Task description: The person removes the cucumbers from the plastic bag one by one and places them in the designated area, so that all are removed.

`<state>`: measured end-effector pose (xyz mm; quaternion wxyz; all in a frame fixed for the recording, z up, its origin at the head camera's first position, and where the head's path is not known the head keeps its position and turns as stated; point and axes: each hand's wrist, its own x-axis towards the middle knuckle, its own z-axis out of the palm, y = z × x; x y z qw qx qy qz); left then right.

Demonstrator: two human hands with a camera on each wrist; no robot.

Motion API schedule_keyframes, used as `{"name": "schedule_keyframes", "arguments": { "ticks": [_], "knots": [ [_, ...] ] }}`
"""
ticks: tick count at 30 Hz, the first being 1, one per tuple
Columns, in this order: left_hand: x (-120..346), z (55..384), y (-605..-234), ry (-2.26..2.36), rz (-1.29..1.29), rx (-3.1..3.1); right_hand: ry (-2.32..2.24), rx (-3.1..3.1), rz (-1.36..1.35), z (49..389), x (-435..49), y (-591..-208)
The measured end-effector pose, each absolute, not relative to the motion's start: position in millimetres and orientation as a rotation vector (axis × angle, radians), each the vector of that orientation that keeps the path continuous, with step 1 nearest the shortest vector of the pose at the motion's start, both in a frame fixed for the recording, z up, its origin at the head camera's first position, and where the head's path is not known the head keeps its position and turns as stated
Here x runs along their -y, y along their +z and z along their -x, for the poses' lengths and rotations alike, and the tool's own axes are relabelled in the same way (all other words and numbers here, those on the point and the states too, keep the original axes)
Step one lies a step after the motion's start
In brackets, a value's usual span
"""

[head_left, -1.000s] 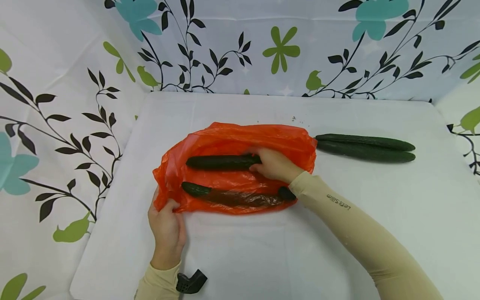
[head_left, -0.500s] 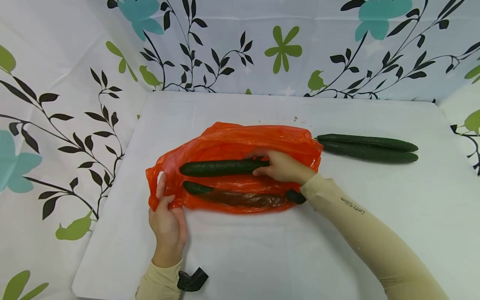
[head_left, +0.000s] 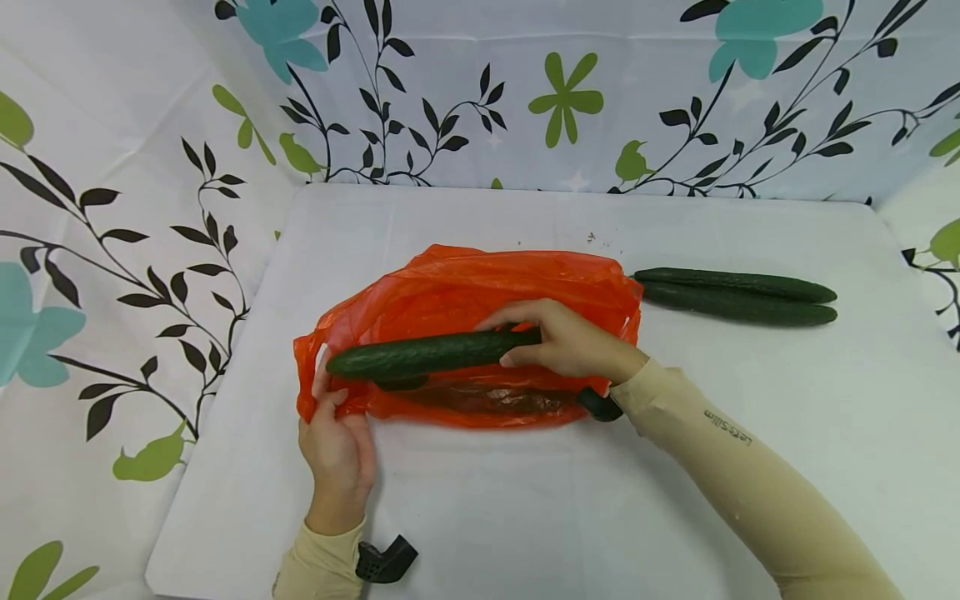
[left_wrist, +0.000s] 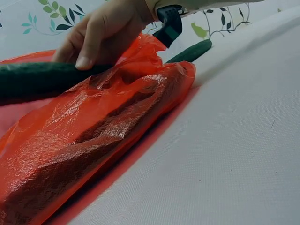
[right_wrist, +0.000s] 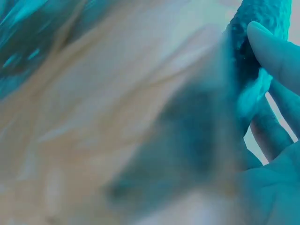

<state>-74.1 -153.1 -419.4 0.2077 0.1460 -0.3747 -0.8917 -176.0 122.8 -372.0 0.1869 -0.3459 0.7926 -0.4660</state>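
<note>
My right hand [head_left: 570, 337] grips a long dark green cucumber [head_left: 420, 357] near its right end, thumb on the near side. The cucumber lies level over the opening of a crumpled orange-red plastic bag [head_left: 487, 279]. My left hand [head_left: 337, 454] holds the bag's left end by its handle, thumb over the film. A second cucumber [head_left: 402, 384] lies inside the bag, mostly covered by film and the held one. In the left wrist view the right hand [left_wrist: 105, 35] grips the cucumber [left_wrist: 37, 77] above the bag [left_wrist: 93, 136]. Tinted blue-green, the right wrist view shows fingers around a cucumber [right_wrist: 262, 23].
Two more cucumbers [head_left: 742, 310] lie side by side on the white table [head_left: 480, 517], just right of the bag. Small dark crumbs [head_left: 591, 238] are scattered behind the bag. A black device [head_left: 386, 560] sits on the left wrist. Patterned cloth [head_left: 450, 50] hangs behind.
My right hand has drawn the cucumber toward me and its left end has shifted left, now overlapping the second cucumber. The left hand has pulled the bag's handle end slightly left.
</note>
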Motion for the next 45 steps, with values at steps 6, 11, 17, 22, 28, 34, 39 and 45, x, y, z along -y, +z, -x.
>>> {"name": "schedule_keyframes", "arguments": {
  "ticks": [6, 11, 17, 22, 28, 34, 39, 45],
  "knots": [
    [151, 73, -423, -2.452, -0.378, 0.981, -1.356, -2.191, 1.065, 165, -119, -354],
    [151, 70, -425, -2.452, -0.345, 0.959, -1.424, -2.139, 1.123, 158, -115, -346],
    [154, 70, -423, -2.444, -0.385, 1.026, -1.571, -2.099, 1.181, 152, -113, -341],
    [157, 69, -418, -2.466, -0.432, 1.177, -1.7, -2.091, 1.151, 149, -116, -333],
    [158, 67, -416, -2.495, -0.432, 1.196, -1.831, -2.071, 1.067, 146, -126, -323],
    [158, 67, -416, -2.512, -0.395, 1.17, -2.044, -1.906, 0.98, 144, -140, -313],
    [157, 67, -417, -2.514, -0.385, 1.171, -2.24, -1.709, 0.926, 142, -154, -304],
    [156, 67, -416, -2.503, -0.401, 1.189, -2.408, -1.57, 0.893, 139, -173, -292]
  ]
}}
